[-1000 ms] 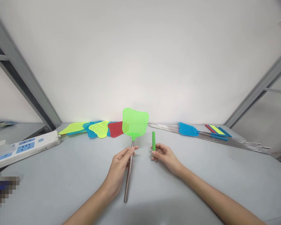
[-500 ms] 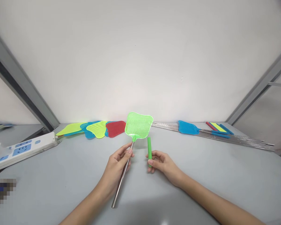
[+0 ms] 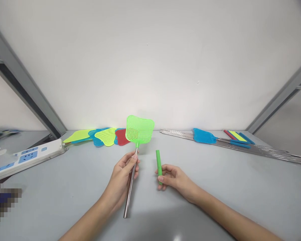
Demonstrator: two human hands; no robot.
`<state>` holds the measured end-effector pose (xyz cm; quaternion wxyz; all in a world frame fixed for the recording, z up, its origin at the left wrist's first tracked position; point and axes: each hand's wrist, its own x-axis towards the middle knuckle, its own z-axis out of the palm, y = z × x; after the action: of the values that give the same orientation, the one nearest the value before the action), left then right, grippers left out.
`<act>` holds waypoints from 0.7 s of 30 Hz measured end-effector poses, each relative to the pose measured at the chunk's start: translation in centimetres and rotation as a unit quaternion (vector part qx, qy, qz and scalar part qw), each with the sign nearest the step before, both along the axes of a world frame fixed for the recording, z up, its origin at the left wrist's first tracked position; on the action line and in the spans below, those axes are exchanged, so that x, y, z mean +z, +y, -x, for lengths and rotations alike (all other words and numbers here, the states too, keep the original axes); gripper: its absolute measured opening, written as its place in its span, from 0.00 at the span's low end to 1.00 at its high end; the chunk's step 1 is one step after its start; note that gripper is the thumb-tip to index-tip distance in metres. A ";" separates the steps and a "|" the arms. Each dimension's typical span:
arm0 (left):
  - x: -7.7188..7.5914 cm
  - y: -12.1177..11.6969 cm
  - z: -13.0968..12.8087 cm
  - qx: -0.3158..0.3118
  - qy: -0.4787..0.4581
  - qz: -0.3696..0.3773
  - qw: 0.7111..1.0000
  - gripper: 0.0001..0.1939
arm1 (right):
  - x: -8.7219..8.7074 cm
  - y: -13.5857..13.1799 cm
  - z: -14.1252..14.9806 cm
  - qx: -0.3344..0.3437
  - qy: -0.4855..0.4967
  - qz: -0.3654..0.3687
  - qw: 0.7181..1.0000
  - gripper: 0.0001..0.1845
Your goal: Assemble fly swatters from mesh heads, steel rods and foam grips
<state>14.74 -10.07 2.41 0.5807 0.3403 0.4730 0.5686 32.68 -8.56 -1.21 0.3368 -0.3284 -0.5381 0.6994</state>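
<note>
Holding swatter (image 3: 139, 130): L hand (image 3: 119, 177) grasps it just under neck, thumb in front; leans over mid-table (image 3: 72, 187), mesh end up.
Rod (image 3: 128, 201): metal, stiff, prob. light but slick; best hold mid-shaft, firm.
Mesh (image 3: 132, 134): thin plastic, prob. bendy; avoid tugging edges.
Tube (image 3: 158, 160): btwn thumb + fingers of R hand (image 3: 177, 179), at lower end; near-upright, apart from swatter. Looks foamy, v. light, prob. grippy; pinch gently, might squash.
</note>
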 end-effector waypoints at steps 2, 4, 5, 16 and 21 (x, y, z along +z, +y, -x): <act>-0.2 0.0 0.1 -0.006 0.000 -0.005 1.000 0.15 | 0.0 0.0 0.0 0.007 0.000 0.003 1.000 0.17; -0.2 0.0 0.1 -0.007 0.012 0.000 1.000 0.15 | 0.1 0.0 0.1 0.011 0.001 0.008 1.000 0.16; -0.2 0.0 0.1 -0.006 0.019 0.005 1.000 0.16 | 0.2 0.0 0.1 0.013 0.001 0.011 1.000 0.16; 0.5 0.6 0.6 -0.018 0.004 -0.004 1.000 0.16 | 0.1 -0.4 0.3 0.040 -0.005 0.014 0.999 0.17; 1.0 0.7 0.6 -0.004 -0.015 -0.010 1.000 0.15 | 0.2 -0.6 0.2 0.045 0.000 0.012 0.999 0.17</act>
<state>14.15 -9.40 3.37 0.5868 0.3394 0.4573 0.5756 32.43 -9.11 -1.02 0.3011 -0.3083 -0.5440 0.7200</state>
